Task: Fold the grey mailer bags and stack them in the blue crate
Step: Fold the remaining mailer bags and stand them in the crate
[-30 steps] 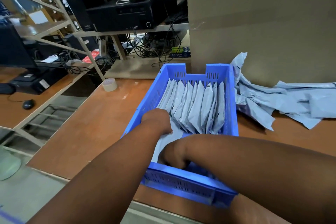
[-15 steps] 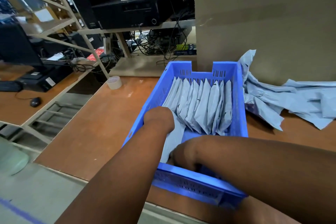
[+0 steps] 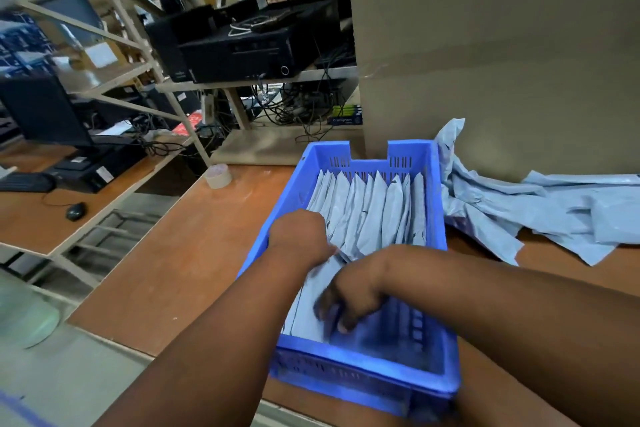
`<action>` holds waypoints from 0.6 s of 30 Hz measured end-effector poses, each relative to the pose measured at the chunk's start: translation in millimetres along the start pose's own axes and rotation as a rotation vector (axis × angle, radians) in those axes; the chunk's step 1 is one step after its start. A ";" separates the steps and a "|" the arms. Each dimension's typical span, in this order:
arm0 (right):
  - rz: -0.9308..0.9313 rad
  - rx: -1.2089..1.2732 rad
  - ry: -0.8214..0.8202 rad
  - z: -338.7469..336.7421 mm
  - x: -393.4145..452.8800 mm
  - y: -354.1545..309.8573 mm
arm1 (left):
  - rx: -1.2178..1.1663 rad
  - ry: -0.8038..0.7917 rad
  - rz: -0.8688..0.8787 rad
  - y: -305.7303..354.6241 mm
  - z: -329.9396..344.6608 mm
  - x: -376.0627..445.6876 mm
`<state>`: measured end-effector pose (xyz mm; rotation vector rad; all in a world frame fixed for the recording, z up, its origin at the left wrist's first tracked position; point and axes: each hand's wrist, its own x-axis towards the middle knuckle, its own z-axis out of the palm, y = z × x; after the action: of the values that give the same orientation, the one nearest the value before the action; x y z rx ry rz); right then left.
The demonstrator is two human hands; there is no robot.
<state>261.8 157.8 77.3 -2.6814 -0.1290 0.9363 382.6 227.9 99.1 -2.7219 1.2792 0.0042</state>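
Note:
The blue crate [image 3: 429, 204] sits on the brown table right in front of me. Several folded grey mailer bags [image 3: 372, 215] stand in a row in its far half. One more folded grey bag [image 3: 306, 308] leans in the near left part of the crate. My left hand [image 3: 299, 234] curls over that bag's upper end beside the row, its fingertips hidden. My right hand [image 3: 349, 298] hovers over the bag's lower part with loosely bent, blurred fingers touching it. A heap of unfolded grey mailers [image 3: 540, 208] lies to the crate's right.
A large cardboard box [image 3: 502, 52] rises directly behind the crate and the heap. A tape roll [image 3: 218, 176] stands at the table's far left corner. A lower desk with a mouse [image 3: 75, 211] and keyboard is on the left, past a gap.
My right hand has risen from deep in the crate's near end, and its fingers now show over the leaning bag. The left hand stays at the bag's upper end. The view shifted slightly.

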 end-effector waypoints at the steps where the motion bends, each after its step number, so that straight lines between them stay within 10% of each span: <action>1: 0.017 -0.019 0.055 -10.1 -19.4 5.3 | 0.006 0.032 0.049 7.1 -8.4 -0.1; 9: 0.187 -0.024 0.420 -36.5 -164.5 104.0 | 0.025 0.354 0.366 124.1 -78.9 16.2; 18: 0.346 0.224 0.646 58.1 -272.2 240.0 | 0.107 0.255 0.604 298.5 -78.0 48.0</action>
<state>9.3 -105.3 122.2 -2.6817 0.5541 0.1062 180.3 -6.7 137.8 -2.1970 2.0535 -0.3458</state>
